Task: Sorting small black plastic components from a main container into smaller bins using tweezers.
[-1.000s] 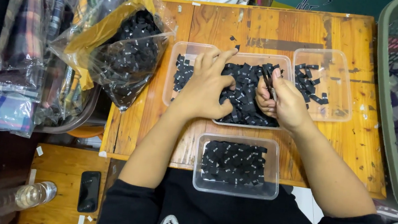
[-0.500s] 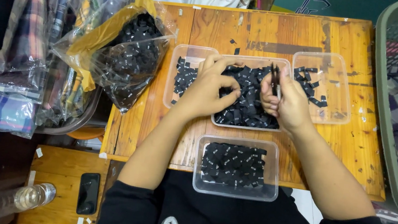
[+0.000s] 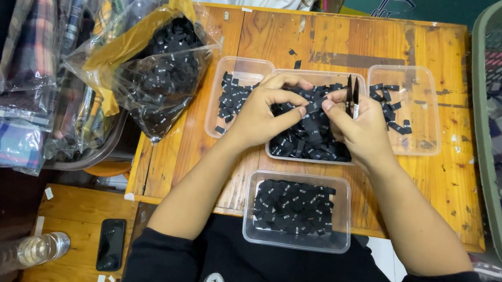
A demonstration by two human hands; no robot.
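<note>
Both hands pinching black labels (image 3: 310,129), middle tray (image 3: 275,153) (scissors (image 3: 352,96) in right)

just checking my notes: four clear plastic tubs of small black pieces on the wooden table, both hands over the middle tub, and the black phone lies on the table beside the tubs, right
Not quite. The black phone is not on the wooden table; the head view shows it on a lower wooden surface at the bottom left, near a clear plastic bottle. The rest holds: four clear plastic tubs, left hand and right hand over the middle tub.
</note>
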